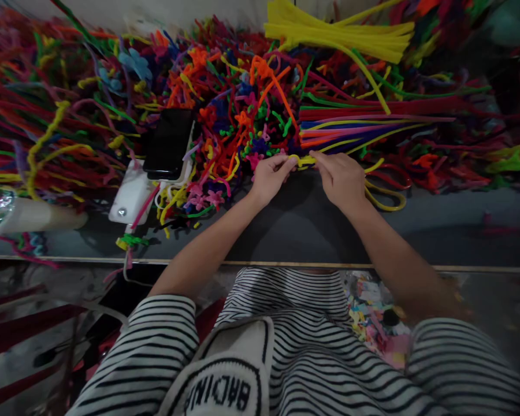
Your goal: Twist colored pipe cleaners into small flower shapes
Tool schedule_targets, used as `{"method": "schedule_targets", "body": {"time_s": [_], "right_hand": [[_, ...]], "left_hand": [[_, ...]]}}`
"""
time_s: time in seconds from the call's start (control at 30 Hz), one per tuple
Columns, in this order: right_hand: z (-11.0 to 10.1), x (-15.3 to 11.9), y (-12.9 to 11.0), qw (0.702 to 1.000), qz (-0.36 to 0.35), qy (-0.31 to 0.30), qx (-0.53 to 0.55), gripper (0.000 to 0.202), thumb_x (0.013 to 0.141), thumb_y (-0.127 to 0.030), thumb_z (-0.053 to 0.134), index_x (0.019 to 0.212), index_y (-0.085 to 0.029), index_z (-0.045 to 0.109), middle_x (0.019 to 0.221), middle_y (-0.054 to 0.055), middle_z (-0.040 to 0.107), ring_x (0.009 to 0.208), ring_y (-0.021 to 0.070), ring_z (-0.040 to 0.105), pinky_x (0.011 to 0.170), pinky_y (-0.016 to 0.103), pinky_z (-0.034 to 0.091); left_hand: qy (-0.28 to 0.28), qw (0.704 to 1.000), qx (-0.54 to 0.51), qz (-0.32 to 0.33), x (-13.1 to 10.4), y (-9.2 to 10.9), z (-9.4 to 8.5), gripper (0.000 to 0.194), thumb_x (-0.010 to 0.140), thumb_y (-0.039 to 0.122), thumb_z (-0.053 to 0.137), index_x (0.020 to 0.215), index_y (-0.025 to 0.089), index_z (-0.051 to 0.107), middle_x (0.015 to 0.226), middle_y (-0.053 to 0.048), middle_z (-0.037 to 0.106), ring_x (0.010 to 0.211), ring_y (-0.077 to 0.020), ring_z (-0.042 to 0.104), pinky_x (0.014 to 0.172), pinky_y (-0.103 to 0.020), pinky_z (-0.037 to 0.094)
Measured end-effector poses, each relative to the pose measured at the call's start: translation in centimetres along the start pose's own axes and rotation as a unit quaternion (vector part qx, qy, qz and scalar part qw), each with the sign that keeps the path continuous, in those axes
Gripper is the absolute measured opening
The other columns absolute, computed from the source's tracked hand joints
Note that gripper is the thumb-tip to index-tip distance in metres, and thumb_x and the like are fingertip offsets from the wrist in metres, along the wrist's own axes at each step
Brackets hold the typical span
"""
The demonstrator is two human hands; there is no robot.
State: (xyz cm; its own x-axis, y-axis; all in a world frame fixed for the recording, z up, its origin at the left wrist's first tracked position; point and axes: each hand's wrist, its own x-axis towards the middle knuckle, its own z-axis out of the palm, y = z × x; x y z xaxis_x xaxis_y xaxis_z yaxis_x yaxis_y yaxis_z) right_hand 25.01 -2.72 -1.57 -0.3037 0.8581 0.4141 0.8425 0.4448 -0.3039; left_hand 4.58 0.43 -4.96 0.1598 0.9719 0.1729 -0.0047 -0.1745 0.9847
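Between my two hands, just above the grey tabletop, is a yellow pipe cleaner [304, 161] that looks bent or looped. My left hand [272, 178] pinches its left end between thumb and fingers. The fingers of my right hand [341, 176] close on its right end. Yellow lengths [387, 199] curl out to the right of my right hand; whether they belong to the same piece I cannot tell. Right behind my hands lie straight pipe cleaners [351, 130] in blue, yellow, pink and orange. Small pink pipe-cleaner flowers [203, 197] rest left of my left hand.
A heap of coloured pipe cleaners [225, 81] covers the back of the table [286, 237]. On top at the back lies a yellow bundle [338, 37]. A black phone [169, 144] sits near a white power bank [130, 193] with a cable. A whitish cylinder [47, 214] lies far left.
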Motion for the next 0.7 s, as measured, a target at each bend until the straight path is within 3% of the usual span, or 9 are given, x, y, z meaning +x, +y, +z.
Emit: {"method": "schedule_targets", "body": {"time_s": [0.07,0.17,0.3,0.47,0.57,0.7], "right_hand": [[0.3,0.2,0.3,1.0,0.0,0.016,0.004,0.045,0.111,-0.034,0.04,0.141,-0.025,0.073,0.111,0.013,0.081,0.103,0.0279,0.073,0.097,0.044,0.055],[0.5,0.9,0.6,0.996,0.003,0.057,0.061,0.043,0.111,-0.041,0.044,0.133,-0.027,0.077,0.111,0.012,0.082,0.103,0.027,0.075,0.097,0.043,0.057],[0.8,2.2,0.3,0.977,0.031,0.119,0.174,0.047,0.102,-0.063,0.057,0.106,-0.025,0.084,0.095,0.009,0.083,0.087,0.0251,0.076,0.084,0.039,0.06],[2.2,1.9,-1.2,0.947,0.083,0.115,0.288,0.052,0.103,-0.065,0.052,0.099,-0.023,0.083,0.08,0.007,0.079,0.07,0.0201,0.071,0.069,0.035,0.058],[2.8,1.2,-1.8,0.953,0.071,0.073,0.286,0.042,0.103,-0.056,0.056,0.098,-0.024,0.083,0.086,0.007,0.08,0.079,0.0223,0.074,0.076,0.037,0.059],[2.7,0.9,-1.9,0.96,0.062,0.068,0.264,0.039,0.103,-0.052,0.057,0.098,-0.024,0.083,0.089,0.007,0.081,0.083,0.0238,0.075,0.081,0.038,0.058]], "left_hand": [[-0.013,1.0,-0.009,0.012,0.1,0.2,0.0,0.065,0.082,0.083,0.069,0.075,0.018,0.067,0.063,0.002,0.055,0.053,-0.0064,0.044,0.051,-0.023,0.035],[-0.096,0.995,-0.01,0.032,0.2,0.9,-0.2,0.066,0.079,0.082,0.073,0.073,0.017,0.067,0.066,0.002,0.057,0.057,-0.0063,0.048,0.056,-0.023,0.038],[-0.192,0.977,-0.092,-0.013,0.2,1.7,-0.7,0.064,0.076,0.079,0.079,0.071,0.017,0.066,0.065,0.002,0.055,0.059,-0.0067,0.049,0.058,-0.023,0.04],[-0.217,0.966,-0.131,-0.047,0.5,1.8,-1.0,0.063,0.071,0.077,0.085,0.07,0.017,0.068,0.065,0.002,0.057,0.058,-0.006,0.048,0.057,-0.022,0.041],[-0.234,0.968,-0.085,-0.037,0.5,1.7,-0.8,0.063,0.07,0.077,0.086,0.076,0.015,0.074,0.071,0.0,0.066,0.063,-0.0063,0.054,0.062,-0.021,0.045],[-0.191,0.978,-0.082,-0.02,0.6,1.4,-0.6,0.061,0.073,0.076,0.083,0.077,0.015,0.075,0.07,0.0,0.066,0.06,-0.0047,0.052,0.057,-0.019,0.042]]}}
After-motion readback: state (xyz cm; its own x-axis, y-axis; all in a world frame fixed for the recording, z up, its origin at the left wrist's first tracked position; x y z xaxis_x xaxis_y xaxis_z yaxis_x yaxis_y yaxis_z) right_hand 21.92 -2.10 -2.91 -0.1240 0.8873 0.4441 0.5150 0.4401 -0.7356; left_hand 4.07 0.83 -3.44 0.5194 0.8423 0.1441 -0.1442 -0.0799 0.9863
